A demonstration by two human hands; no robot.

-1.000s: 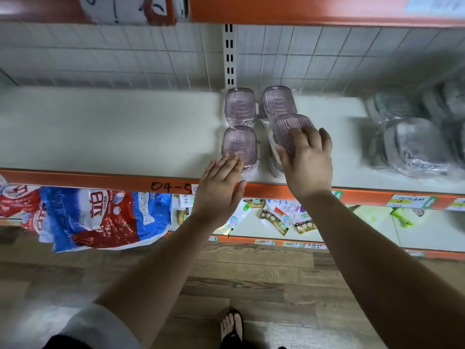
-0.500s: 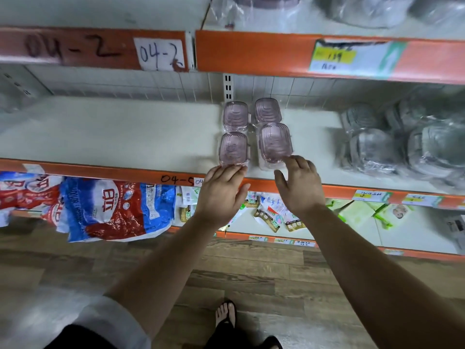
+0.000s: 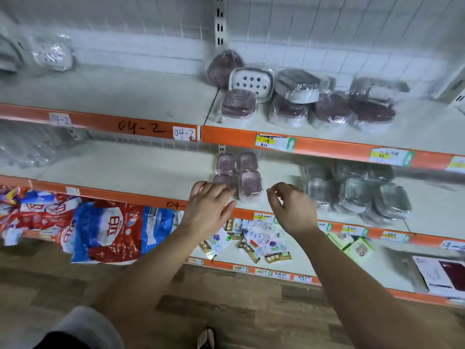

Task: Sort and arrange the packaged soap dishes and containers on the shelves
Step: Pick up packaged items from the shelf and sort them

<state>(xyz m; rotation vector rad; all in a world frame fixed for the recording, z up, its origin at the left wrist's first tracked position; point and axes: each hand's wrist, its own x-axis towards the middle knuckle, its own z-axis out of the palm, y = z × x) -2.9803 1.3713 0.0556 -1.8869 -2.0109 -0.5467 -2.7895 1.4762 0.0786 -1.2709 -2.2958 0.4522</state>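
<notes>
— Four pink soap dishes sit squared just beyond both hands. Finished?
— That block, probably. The left hand lies flat over the near-left one; the right hand hangs loosely curled, empty. The jumbled pile above and the grey packs right of it look unsorted.

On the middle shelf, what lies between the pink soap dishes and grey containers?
Head view: bare cream shelf board between pink wrapped soap dishes and grey wrapped containers; right hand hovers nearby.
</notes>
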